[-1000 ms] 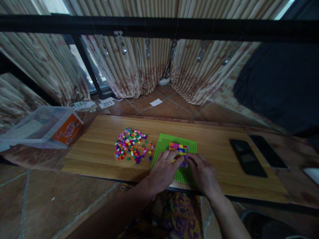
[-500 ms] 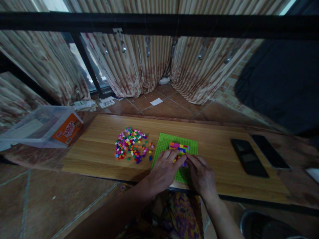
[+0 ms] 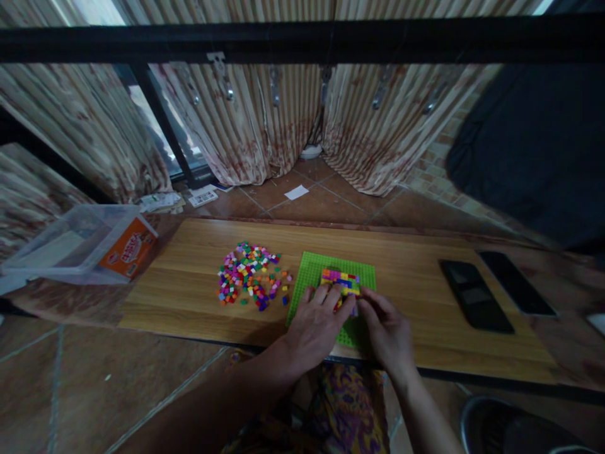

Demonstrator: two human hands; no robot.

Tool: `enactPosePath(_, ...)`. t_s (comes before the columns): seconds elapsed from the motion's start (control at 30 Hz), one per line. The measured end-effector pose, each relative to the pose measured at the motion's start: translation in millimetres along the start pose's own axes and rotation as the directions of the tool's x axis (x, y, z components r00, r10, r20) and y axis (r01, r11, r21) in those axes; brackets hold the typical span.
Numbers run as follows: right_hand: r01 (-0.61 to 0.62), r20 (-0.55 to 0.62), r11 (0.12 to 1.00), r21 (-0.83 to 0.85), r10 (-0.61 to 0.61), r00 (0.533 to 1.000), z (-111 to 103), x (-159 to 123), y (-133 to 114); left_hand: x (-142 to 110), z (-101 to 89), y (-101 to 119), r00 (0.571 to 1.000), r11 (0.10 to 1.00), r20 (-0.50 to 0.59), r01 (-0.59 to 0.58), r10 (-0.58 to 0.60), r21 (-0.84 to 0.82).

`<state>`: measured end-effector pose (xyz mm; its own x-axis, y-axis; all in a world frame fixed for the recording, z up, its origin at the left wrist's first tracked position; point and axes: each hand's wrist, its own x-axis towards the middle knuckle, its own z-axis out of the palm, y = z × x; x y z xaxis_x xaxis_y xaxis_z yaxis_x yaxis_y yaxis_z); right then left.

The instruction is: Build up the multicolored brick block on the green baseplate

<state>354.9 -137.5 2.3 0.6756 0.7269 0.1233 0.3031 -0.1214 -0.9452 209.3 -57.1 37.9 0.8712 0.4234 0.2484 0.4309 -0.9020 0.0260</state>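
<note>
A green studded baseplate (image 3: 306,268) lies on the wooden table, with a patch of colourful toy bricks (image 3: 344,284) fixed to its middle. My left hand (image 3: 319,321) rests over the left and lower part of this patch, fingers stretched out flat and hiding some bricks. At the patch's right edge is my right hand (image 3: 390,328), thumb and fingers drawn together in a pinch. Whatever sits between those fingertips is too small or hidden to make out. Left of the baseplate, loose small bricks (image 3: 250,271) in many colours are spread in a heap.
Two dark phone-like slabs (image 3: 475,296) (image 3: 517,284) lie at the right end of the table (image 3: 189,265). A clear plastic box (image 3: 70,252) with an orange label stands beyond the left end. Curtains (image 3: 255,132) and a dark rail (image 3: 293,41) are behind.
My right hand has shifted slightly right, away from my left fingers, uncovering more yellow bricks. My left hand stays nearly in place. The view has moved a little.
</note>
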Motion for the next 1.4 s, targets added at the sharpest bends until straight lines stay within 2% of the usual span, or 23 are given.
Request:
enactPosePath(0.1, -0.148, -0.069, 0.980, 0.132, 0.158, 0.985, 6, 4, -3, 2, 1.2, 5, 0.999, 0.999, -0.015, 0.029, -0.028, 0.015)
enactPosePath(0.27, -0.283, -0.046, 0.928, 0.244, 0.302, 0.952, 14, 15, -8, 3, 2.1, 10, 0.999, 0.998, -0.021, 0.048, -0.047, 0.045)
enactPosePath(0.4, -0.284, -0.025, 0.919, 0.272, 0.302, 0.953, 15, 18, -4, 4, 4.1, 13, 0.998, 0.994, -0.029, 0.062, -0.060, 0.085)
enactPosePath(0.53, -0.264, -0.018, 0.937, 0.230, 0.275, 0.961, 17, 20, 2, 3, 9.5, 15, 0.998, 0.991, -0.031, 0.063, -0.059, 0.118)
enactPosePath(0.67, -0.221, -0.067, 0.951, 0.216, 0.240, 0.968, 11, 17, 1, -2, 8.5, 14, 0.999, 0.992, 0.013, 0.030, -0.032, 0.126)
enactPosePath(0.8, -0.194, -0.212, 0.951, 0.241, 0.247, 0.946, -7, 0, -6, -23, -4.1, 5, 0.999, 0.998, -0.001, 0.032, -0.032, 0.055)
enactPosePath(0.87, -0.197, -0.238, 0.948, 0.249, 0.257, 0.937, -16, -13, -10, -40, -10.9, -4, 0.997, 0.998, -0.034, 0.062, -0.062, -0.013)
enactPosePath(0.93, -0.200, -0.224, 0.951, 0.234, 0.253, 0.941, -21, -28, -12, -62, -15.1, -17, 0.986, 0.987, -0.082, 0.142, -0.148, -0.071)
enactPosePath(1.03, -0.175, -0.204, 0.966, 0.189, 0.213, 0.955, -21, -50, -11, -96, -16.8, -45, 0.937, 0.947, -0.157, 0.297, -0.313, -0.119)
enactPosePath(1.13, -0.156, -0.166, 0.981, 0.117, 0.174, 0.971, -14, -68, -8, -127, -16.6, -79, 0.849, 0.871, -0.194, 0.475, -0.492, -0.129)
enactPosePath(1.2, -0.164, -0.134, 0.983, 0.076, 0.173, 0.976, -7, -76, -6, -143, -17.1, -103, 0.796, 0.822, -0.206, 0.556, -0.569, -0.124)
enactPosePath(1.3, -0.159, -0.055, 0.987, -0.004, 0.159, 0.986, 5, -83, -8, -158, -17.3, -135, 0.701, 0.739, -0.246, 0.661, -0.670, -0.130)
enactPosePath(1.4, -0.079, 0.074, 0.992, -0.094, 0.086, 0.994, 21, -86, -16, -159, -12.8, -161, 0.635, 0.678, -0.259, 0.723, -0.728, -0.135)
